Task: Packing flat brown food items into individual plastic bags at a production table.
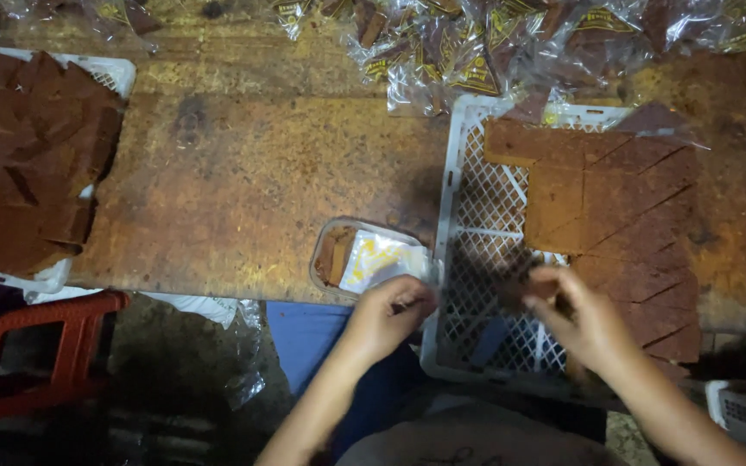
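My left hand [390, 312] pinches the corner of a clear plastic bag [414, 273] at the table's front edge. My right hand [576, 318] hovers over a white lattice crate [477, 216] and closes its fingers on a brown cut piece [524, 285], blurred by motion. The crate carries a brown slab [623, 203] scored into diamond-shaped pieces. Just left of my left hand lies a small clear tray [364, 257] with brown pieces and a yellow-and-white wrapper in it.
Another white crate [36, 164] heaped with brown pieces sits at the left. A pile of clear packets [477, 52] with yellow labels lies along the far edge. A red plastic stool [41, 354] stands below left. The worn wooden table [243, 173] spans the middle.
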